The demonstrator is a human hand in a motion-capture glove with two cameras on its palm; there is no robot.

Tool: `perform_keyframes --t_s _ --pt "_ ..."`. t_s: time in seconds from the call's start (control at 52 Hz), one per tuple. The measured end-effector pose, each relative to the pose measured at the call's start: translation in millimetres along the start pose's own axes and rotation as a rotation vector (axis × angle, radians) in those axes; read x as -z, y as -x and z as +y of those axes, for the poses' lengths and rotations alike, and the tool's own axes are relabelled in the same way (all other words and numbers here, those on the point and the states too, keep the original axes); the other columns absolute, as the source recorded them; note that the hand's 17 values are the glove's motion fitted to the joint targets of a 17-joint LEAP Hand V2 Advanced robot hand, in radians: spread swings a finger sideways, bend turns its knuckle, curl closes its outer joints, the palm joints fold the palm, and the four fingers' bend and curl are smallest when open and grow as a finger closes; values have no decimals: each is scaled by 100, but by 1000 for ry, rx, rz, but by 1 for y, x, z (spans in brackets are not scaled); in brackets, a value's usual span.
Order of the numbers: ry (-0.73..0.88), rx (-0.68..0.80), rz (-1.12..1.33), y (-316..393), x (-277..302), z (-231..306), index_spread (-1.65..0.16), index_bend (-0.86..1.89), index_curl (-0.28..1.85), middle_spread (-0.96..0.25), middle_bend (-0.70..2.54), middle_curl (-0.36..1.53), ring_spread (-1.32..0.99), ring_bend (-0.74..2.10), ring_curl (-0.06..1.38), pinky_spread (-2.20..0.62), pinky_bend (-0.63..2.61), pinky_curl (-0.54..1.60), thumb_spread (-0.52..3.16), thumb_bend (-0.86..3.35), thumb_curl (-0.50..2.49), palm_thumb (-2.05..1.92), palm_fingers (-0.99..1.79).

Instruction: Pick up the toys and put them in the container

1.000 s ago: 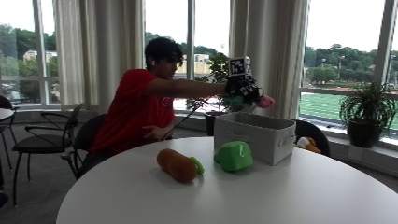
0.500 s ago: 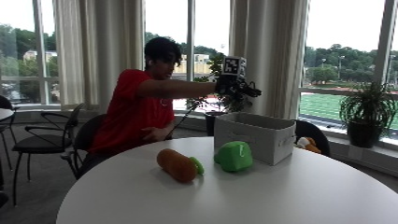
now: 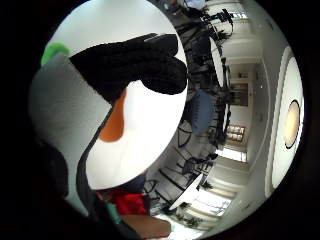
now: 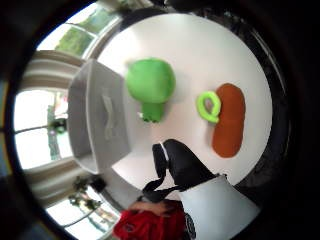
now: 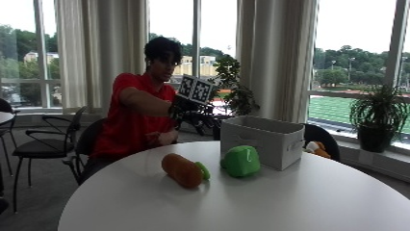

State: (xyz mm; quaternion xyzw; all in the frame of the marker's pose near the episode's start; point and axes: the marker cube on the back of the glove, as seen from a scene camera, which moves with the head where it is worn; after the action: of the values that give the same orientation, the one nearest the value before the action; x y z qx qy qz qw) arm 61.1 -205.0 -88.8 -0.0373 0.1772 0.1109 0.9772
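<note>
My gloved right hand [image 5: 182,109] hangs in the air above the table's far edge, left of the container, with its fingers [image 3: 135,60] loosely curled and holding nothing. The grey fabric container [image 5: 262,140] stands on the round white table [image 5: 256,207]. A green plush toy [image 5: 241,161] lies against its front. A brown-orange plush toy [image 5: 182,170] with a green loop lies to its left. In the thumb side palm view, the green toy [image 4: 150,82], the orange toy [image 4: 229,120] and the container [image 4: 97,117] lie below the hand. What is inside the container is hidden.
Another orange toy [image 5: 317,148] sits on a dark chair [image 5: 320,135] behind the container. Black chairs [image 5: 44,144] stand at the left. A potted plant [image 5: 378,118] is on the window ledge. The person's bare hand [image 5: 168,138] rests near the table's far edge.
One second ago the hand held a pink toy over the container. The toy is out of sight now, and the empty hand has drawn back left, away from the container.
</note>
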Motion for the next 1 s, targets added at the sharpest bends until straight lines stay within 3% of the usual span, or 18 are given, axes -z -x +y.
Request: perform_keyframes --t_s 0.212,0.365,0.462,0.577,0.673,0.808,1.0 --pt "243 -61 35 -39 -118 9 -40 3 38 -7 11 30 4 23 24 10 136 39 112 -2 44 7 -22" --pt "317 -64 -111 -29 -156 1 -38 6 30 -3 10 26 5 24 26 7 144 40 112 -1 42 11 -22" --pt "335 -88 -127 -16 -163 0 -40 13 29 0 1 20 5 45 32 1 146 40 119 3 43 21 -9" --pt "310 -118 -87 -10 -164 -2 -42 18 29 4 -2 13 0 75 40 -8 149 40 123 4 44 27 -5" --pt "268 -137 -112 -11 -166 -4 -45 29 33 4 -6 5 -14 105 46 -24 158 40 128 6 45 32 23" --pt "143 -163 -115 -11 -167 -8 -45 43 41 -1 9 2 -29 117 49 -36 154 38 128 16 51 53 42" --pt "39 -148 -97 -13 -160 -5 -44 63 54 -17 29 10 -42 107 47 -41 131 33 105 21 67 72 69"
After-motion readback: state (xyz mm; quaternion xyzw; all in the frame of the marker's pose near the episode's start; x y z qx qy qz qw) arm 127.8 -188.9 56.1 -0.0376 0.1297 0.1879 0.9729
